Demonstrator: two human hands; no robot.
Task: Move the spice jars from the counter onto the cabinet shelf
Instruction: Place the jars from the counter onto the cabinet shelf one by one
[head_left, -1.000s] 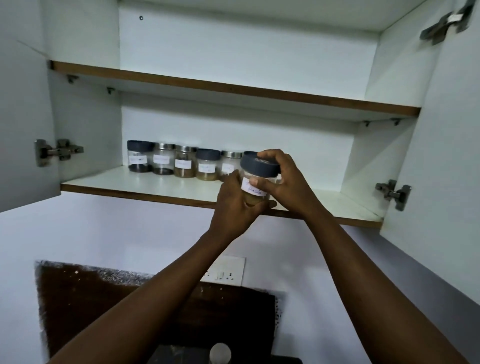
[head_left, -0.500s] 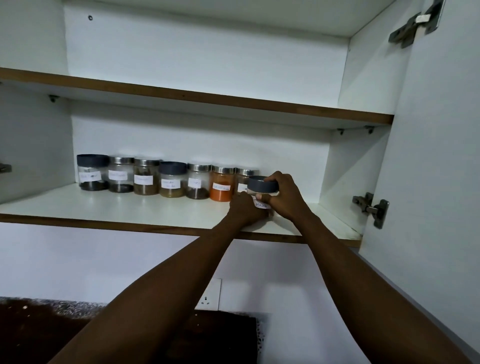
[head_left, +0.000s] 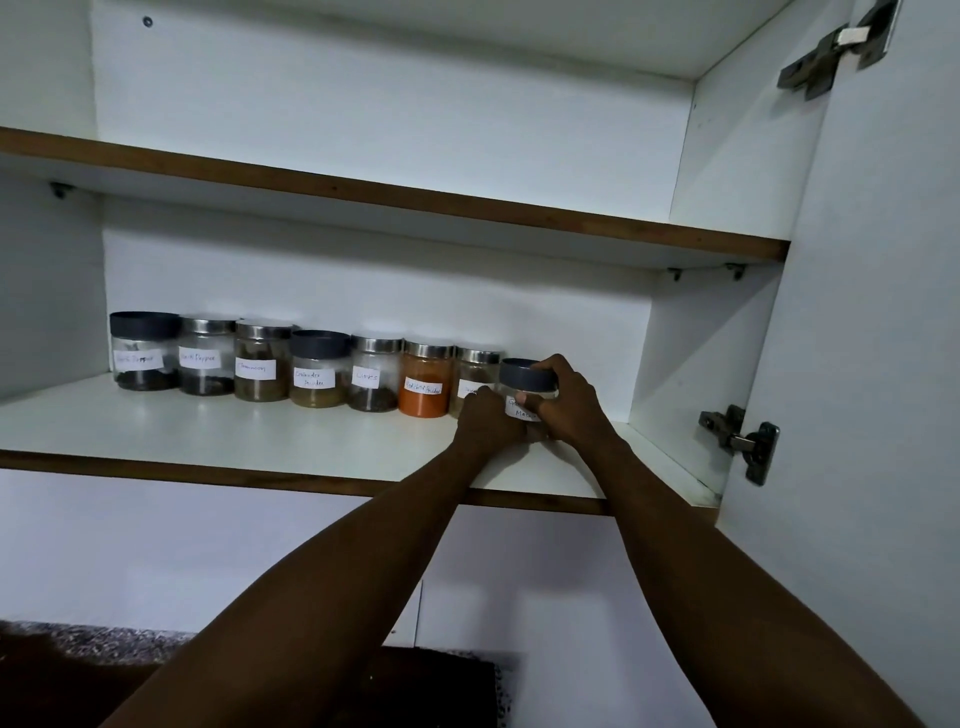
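A clear spice jar with a dark grey lid (head_left: 525, 382) and a white label stands at the right end of a row on the lower cabinet shelf (head_left: 260, 431). My right hand (head_left: 569, 405) grips its lid and side. My left hand (head_left: 488, 423) holds its lower left side and hides its base. Several labelled jars line the shelf's back, among them an orange powder jar (head_left: 425, 387) and a dark-lidded jar (head_left: 143, 351) at the far left. A steel-lidded jar (head_left: 475, 376) sits partly behind my left hand.
The upper shelf (head_left: 395, 200) runs above the jars. The open right cabinet door (head_left: 878, 312) carries hinges (head_left: 740, 441). The shelf's front left holds no jars. Below lie a white wall and a dark counter edge (head_left: 78, 644).
Both hands carried the grey-lidded jar from in front of the shelf edge back onto the shelf, to the right end of the row. The camera view shifted left and closer.
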